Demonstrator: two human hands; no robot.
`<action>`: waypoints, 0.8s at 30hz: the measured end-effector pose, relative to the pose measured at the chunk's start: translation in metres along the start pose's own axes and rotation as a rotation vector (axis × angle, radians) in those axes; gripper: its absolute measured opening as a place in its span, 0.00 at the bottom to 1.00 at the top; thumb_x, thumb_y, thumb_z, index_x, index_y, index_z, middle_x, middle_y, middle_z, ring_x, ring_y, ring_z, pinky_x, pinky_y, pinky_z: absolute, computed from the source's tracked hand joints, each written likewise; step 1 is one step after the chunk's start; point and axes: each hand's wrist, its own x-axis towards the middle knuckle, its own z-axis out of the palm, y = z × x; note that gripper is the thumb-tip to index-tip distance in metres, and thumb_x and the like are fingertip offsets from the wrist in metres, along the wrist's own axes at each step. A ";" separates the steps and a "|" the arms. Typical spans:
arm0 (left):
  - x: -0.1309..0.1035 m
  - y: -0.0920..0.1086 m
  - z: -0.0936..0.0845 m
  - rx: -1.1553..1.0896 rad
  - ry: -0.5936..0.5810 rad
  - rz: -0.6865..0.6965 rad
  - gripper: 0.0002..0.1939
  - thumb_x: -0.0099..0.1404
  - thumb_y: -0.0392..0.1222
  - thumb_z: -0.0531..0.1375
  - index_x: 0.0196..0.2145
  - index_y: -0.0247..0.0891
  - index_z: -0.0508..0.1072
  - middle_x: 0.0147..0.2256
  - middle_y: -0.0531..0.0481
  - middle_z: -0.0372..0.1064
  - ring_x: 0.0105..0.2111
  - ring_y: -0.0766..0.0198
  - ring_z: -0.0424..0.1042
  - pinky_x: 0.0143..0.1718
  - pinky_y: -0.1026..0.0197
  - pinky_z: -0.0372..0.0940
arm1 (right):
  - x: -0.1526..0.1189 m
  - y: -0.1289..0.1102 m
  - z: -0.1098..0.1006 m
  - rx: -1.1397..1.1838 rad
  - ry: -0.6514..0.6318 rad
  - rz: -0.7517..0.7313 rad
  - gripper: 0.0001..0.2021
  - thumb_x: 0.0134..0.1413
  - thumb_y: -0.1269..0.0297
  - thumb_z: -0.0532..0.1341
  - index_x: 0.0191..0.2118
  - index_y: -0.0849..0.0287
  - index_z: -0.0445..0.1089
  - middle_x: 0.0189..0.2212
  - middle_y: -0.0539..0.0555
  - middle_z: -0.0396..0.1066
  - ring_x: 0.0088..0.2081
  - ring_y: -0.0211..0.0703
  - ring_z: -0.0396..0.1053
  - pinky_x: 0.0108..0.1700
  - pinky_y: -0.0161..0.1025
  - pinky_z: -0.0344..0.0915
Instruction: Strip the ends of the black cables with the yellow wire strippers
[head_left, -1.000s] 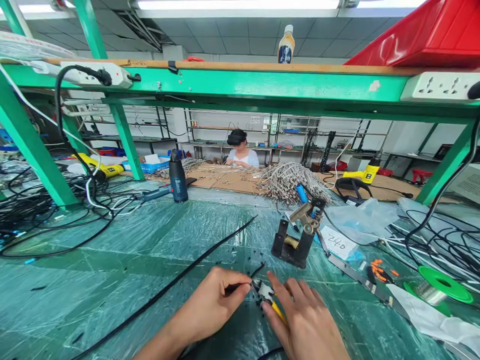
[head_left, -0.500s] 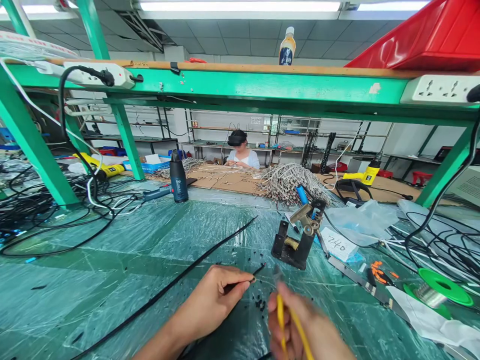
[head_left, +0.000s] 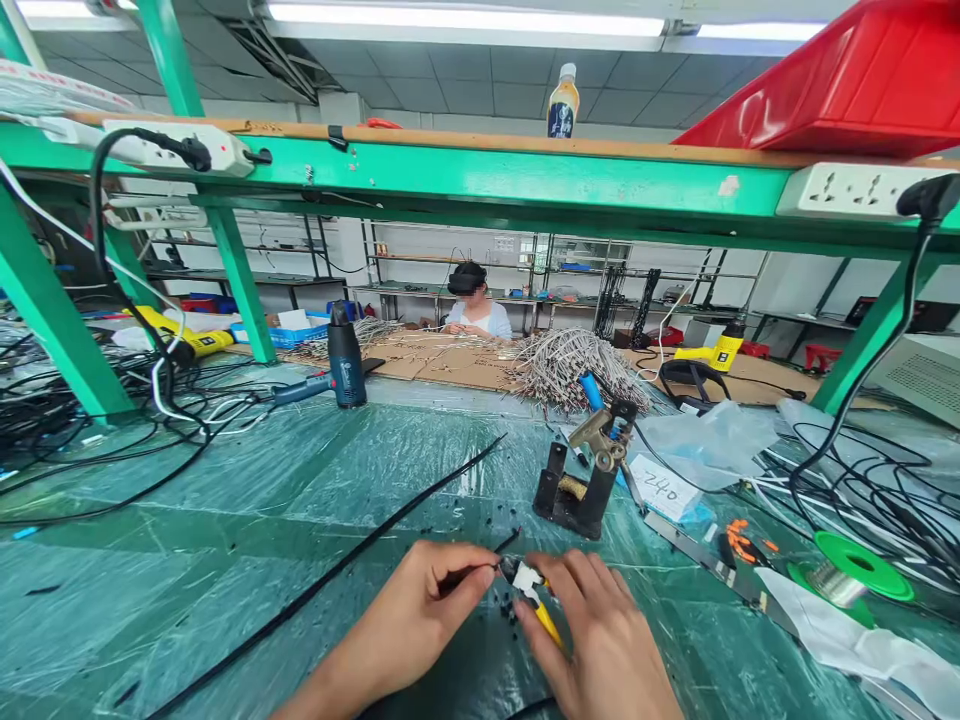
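My left hand [head_left: 424,610] pinches a thin black cable [head_left: 508,541] near its end, low in the middle of the view. Just right of it, my right hand [head_left: 592,630] is closed around yellow-handled cutters [head_left: 546,620]. The cutters' jaws meet the cable right beside my left fingertips. Small black scraps [head_left: 507,608] lie on the mat under the jaws. A longer black cable [head_left: 360,548] runs diagonally across the green mat [head_left: 262,560], left of my hands. Beyond my right hand stands a black metal holder with a clamp [head_left: 574,495].
A blue heat gun [head_left: 346,360] stands at the back left. Bundled grey wires [head_left: 574,368] lie on cardboard, with a seated person [head_left: 478,312] behind. To the right are a green solder spool [head_left: 862,565], a paper marked 240 [head_left: 664,487] and tangled cables. A green shelf beam [head_left: 487,175] crosses overhead.
My right hand has turned palm down and moved up to my left hand, bringing the cutters' jaws onto the cable. The view has shifted slightly.
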 end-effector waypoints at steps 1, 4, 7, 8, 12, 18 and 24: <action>0.000 0.000 0.000 -0.001 0.008 0.000 0.17 0.67 0.48 0.53 0.31 0.33 0.75 0.25 0.54 0.59 0.27 0.66 0.54 0.28 0.66 0.52 | 0.001 0.001 -0.001 -0.039 -0.010 -0.019 0.15 0.58 0.56 0.57 0.50 0.53 0.65 0.35 0.56 0.69 0.36 0.52 0.70 0.37 0.49 0.68; -0.001 0.000 0.001 0.000 0.016 0.005 0.17 0.67 0.47 0.53 0.31 0.33 0.74 0.25 0.54 0.57 0.27 0.67 0.53 0.28 0.66 0.52 | 0.002 0.003 -0.004 -0.114 -0.021 -0.050 0.15 0.59 0.57 0.57 0.50 0.54 0.64 0.35 0.55 0.69 0.35 0.52 0.70 0.35 0.49 0.68; -0.002 0.000 0.001 0.011 0.000 0.015 0.18 0.68 0.47 0.52 0.32 0.33 0.75 0.24 0.54 0.60 0.27 0.66 0.55 0.28 0.66 0.54 | 0.000 0.004 -0.003 -0.144 -0.004 -0.061 0.15 0.59 0.57 0.56 0.50 0.55 0.65 0.33 0.55 0.70 0.33 0.51 0.71 0.34 0.48 0.68; -0.002 0.001 0.001 0.015 -0.002 0.022 0.18 0.68 0.47 0.52 0.32 0.33 0.76 0.24 0.54 0.61 0.27 0.66 0.56 0.29 0.66 0.54 | 0.000 0.004 -0.002 -0.149 -0.002 -0.057 0.15 0.59 0.57 0.56 0.50 0.55 0.65 0.33 0.55 0.70 0.33 0.51 0.71 0.34 0.48 0.68; -0.002 0.004 0.001 0.025 0.013 0.061 0.18 0.68 0.46 0.52 0.31 0.33 0.77 0.25 0.53 0.66 0.27 0.65 0.60 0.29 0.66 0.57 | -0.003 0.003 -0.001 -0.038 -0.082 0.031 0.15 0.61 0.55 0.54 0.51 0.51 0.65 0.34 0.53 0.72 0.33 0.50 0.72 0.33 0.43 0.66; -0.001 0.004 0.000 0.008 0.074 0.069 0.16 0.67 0.45 0.54 0.33 0.34 0.78 0.30 0.49 0.72 0.31 0.61 0.66 0.33 0.65 0.61 | 0.002 -0.015 -0.007 0.627 -0.351 0.372 0.19 0.59 0.46 0.51 0.25 0.55 0.59 0.20 0.47 0.58 0.23 0.39 0.58 0.26 0.35 0.54; -0.001 0.006 0.001 0.079 0.081 0.106 0.17 0.68 0.43 0.52 0.30 0.33 0.77 0.25 0.51 0.66 0.26 0.64 0.62 0.28 0.65 0.58 | 0.006 -0.027 -0.010 1.157 -0.456 0.678 0.24 0.53 0.39 0.53 0.25 0.57 0.62 0.17 0.45 0.58 0.17 0.33 0.52 0.20 0.33 0.46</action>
